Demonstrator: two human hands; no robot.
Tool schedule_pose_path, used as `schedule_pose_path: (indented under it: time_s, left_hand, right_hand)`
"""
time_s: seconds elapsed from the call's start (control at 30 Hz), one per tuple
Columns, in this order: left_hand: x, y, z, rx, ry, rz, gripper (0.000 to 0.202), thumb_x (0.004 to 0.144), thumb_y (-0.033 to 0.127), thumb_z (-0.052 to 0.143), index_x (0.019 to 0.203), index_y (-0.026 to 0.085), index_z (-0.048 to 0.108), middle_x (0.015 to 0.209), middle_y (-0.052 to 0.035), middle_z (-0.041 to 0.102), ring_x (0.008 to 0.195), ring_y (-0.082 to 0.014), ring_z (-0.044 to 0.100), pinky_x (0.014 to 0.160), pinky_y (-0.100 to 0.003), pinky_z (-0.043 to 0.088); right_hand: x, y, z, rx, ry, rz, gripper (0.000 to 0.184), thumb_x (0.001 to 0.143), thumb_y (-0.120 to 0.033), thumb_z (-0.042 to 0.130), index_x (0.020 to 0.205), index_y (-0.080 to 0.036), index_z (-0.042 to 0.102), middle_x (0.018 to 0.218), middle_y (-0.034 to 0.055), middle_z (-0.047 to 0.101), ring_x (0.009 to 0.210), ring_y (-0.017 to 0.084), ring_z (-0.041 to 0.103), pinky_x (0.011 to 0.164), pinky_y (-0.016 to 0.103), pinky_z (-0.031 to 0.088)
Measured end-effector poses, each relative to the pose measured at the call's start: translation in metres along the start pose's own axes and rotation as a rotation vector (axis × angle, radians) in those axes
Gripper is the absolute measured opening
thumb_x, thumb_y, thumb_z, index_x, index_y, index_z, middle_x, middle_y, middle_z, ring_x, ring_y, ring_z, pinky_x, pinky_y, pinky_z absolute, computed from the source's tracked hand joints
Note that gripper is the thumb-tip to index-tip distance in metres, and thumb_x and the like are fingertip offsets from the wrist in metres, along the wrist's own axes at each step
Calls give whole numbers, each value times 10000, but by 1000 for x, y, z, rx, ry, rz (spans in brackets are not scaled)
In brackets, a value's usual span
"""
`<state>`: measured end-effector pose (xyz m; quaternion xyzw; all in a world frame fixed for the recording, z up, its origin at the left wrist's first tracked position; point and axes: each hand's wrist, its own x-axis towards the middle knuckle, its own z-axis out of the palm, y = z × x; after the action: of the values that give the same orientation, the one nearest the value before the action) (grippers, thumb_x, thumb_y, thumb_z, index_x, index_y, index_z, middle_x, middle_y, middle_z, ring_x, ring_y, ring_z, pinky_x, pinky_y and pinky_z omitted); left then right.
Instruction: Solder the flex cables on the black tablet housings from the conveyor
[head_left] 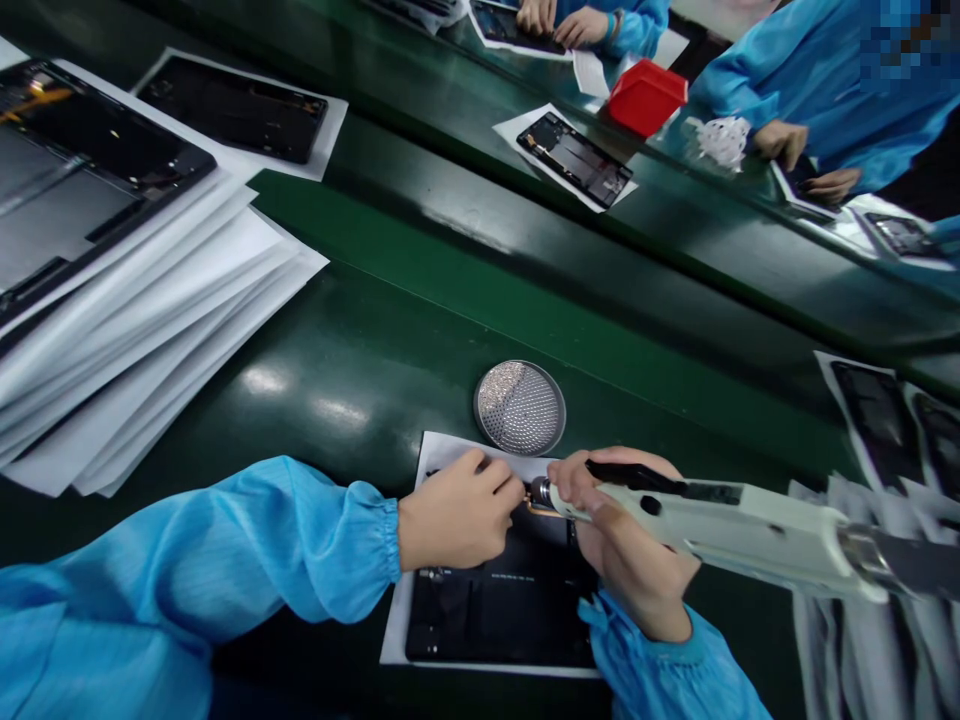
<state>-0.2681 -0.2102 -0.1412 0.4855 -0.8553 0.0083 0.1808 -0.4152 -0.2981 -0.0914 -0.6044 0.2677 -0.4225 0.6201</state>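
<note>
**Screw going into the tablet chassis**

We see the right hand (pixel 630 545) wrapped around the electric screwdriver (pixel 735 525), its tip on the open tablet chassis (pixel 502 600). The left hand (pixel 457 520) pinches at the bit. Next, we reckon: keep the driver square over the hole.

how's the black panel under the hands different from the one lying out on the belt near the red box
The panel under the hands is partly covered by the left hand and right hand holding a screwdriver; the panel near the red box lies untouched. It looks smaller, being farther off. Both rest on white sheets.
</note>
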Motion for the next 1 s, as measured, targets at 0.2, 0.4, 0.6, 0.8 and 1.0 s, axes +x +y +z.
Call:
schedule_pose_path:
  time_s: [0.2, 0.4, 0.6, 0.8, 1.0]
  left_hand:
    - [0, -1, 0, 6, 16, 2, 218, 972, 231, 574, 864, 105, 714, 954, -133, 630, 843, -250, 536, 624, -350, 293]
    - [0, -1, 0, 6, 14, 6, 221, 977, 243, 576, 902, 102, 728, 976, -132, 636, 869, -257, 538, 639, -356, 301]
    - [-1, 0, 2, -12, 16, -6, 212, 971, 213, 557, 866, 111, 711, 947, -121, 625, 835, -246, 532, 633, -359, 301]
    - [-2, -1, 1, 18, 67, 31, 222, 977, 176, 496, 936, 74, 689, 974, -143, 631, 806, -235, 532, 635, -366, 330]
    - [-1, 0, 5, -13, 77, 28, 264, 993, 179, 444, 992, 59, 679, 1030, -157, 642, 804, -243, 549, 643, -380, 364]
  right_hand:
    - [1, 0, 3, -52, 4, -8, 203, 806, -153, 676, 981, -256, 658, 643, -24, 605, 623, 171, 575, 655, 382, 509]
    - [-1, 5, 1, -38, -28, -30, 203, 826, -116, 640, 986, -241, 651, 651, -25, 593, 638, 170, 576, 643, 376, 514]
    - [-5, -1, -5, -66, -57, -13, 241, 855, -121, 630, 1058, -251, 643, 722, -10, 619, 717, 185, 609, 748, 432, 540]
    - [19, -17, 14, -55, 7, -118, 272, 813, -82, 635, 1043, -226, 651, 846, 6, 614, 754, 172, 622, 786, 439, 539]
    - [38, 3, 27, -93, 48, -54, 256, 841, -79, 621, 1048, -227, 596, 747, -20, 618, 747, 168, 619, 729, 369, 517]
